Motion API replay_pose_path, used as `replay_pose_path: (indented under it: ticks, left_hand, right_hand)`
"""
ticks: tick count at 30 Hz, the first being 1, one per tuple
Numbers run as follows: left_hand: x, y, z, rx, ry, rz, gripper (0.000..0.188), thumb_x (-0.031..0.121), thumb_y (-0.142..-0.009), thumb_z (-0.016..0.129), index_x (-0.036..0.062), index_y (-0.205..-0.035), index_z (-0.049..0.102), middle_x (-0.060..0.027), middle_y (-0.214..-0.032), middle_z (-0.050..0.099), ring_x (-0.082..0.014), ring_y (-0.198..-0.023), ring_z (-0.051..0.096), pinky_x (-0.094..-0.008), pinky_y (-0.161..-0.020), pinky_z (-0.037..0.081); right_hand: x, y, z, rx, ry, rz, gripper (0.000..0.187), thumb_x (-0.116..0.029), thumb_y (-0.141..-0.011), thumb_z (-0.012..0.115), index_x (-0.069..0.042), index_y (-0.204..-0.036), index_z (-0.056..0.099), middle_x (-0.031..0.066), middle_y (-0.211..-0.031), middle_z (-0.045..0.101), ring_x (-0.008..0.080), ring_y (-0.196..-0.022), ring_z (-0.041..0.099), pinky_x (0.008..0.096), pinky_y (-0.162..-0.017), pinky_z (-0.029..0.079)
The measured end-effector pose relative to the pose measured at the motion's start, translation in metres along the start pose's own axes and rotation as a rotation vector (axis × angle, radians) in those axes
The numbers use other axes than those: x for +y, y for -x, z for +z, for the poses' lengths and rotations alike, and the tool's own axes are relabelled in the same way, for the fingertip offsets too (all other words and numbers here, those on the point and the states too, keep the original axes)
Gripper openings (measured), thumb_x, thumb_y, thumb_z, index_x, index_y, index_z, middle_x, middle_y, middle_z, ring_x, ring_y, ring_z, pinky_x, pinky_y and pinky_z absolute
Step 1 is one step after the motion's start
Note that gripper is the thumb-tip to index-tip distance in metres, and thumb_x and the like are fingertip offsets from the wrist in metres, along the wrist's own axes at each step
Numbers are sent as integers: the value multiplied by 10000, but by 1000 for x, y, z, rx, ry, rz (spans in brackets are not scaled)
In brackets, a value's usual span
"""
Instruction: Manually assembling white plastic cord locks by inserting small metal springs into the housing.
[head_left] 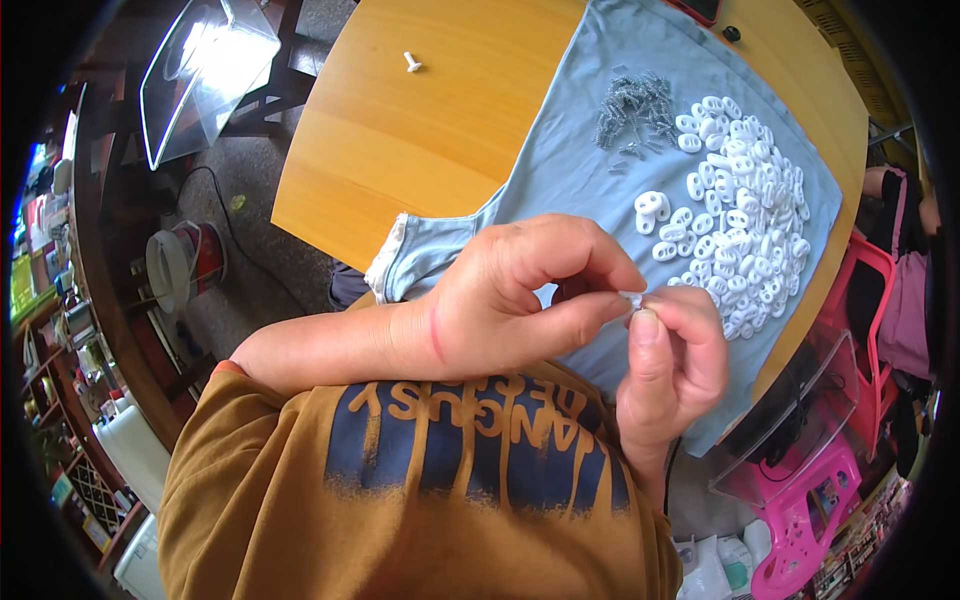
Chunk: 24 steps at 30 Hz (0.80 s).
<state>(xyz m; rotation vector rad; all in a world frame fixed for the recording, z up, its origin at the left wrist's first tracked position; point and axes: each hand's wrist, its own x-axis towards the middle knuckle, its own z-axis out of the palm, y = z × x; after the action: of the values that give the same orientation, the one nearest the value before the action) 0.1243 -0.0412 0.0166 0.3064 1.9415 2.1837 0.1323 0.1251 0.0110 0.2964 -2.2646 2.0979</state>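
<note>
Head view: at centre right both hands meet over the blue cloth (600, 130). The left hand (510, 300) pinches a tiny white part (631, 298) between thumb and forefinger; the right hand (672, 355), fingers curled, presses its thumb against the same piece. A loose pinch could let the part drop into the lap. Upper right: one white-clip heap (745, 200), too many to count; one grey screw pile (635, 108); one lone white piece (412, 62) on the bench (400, 140).
</note>
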Motion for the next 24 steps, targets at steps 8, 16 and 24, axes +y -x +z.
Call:
replay_pose_path:
  ticks: [8, 16, 24]
  left_hand:
    - [-4, -5, 1, 30, -305, 315, 235, -106, -686, 640, -11, -899, 611, -83, -719, 567, -196, -625, 569, -287, -534, 434]
    - [-3, -3, -4, -26, -307, 297, 267, -114, -673, 640, -21, -920, 603, -85, -716, 561, -193, -613, 565, -290, -530, 437]
    - [-2, -4, -3, 1, -382, 328, 232, -106, -714, 632, -13, -921, 582, -85, -702, 554, -154, -534, 541, -249, -467, 429]
  right_hand:
    - [-1, -2, -4, -36, 35, 29, 66, 15, -752, 611, 5, -808, 578, 71, -706, 569, 138, -606, 500, 237, -556, 382]
    - [-6, -6, -6, -80, 69, 30, 56, 19, -750, 618, 10, -798, 589, 68, -694, 567, 136, -585, 496, 239, -529, 379]
    - [-4, -8, -7, -82, 111, 15, 123, 34, -723, 657, 9, -842, 641, 70, -705, 588, 153, -605, 527, 242, -531, 390]
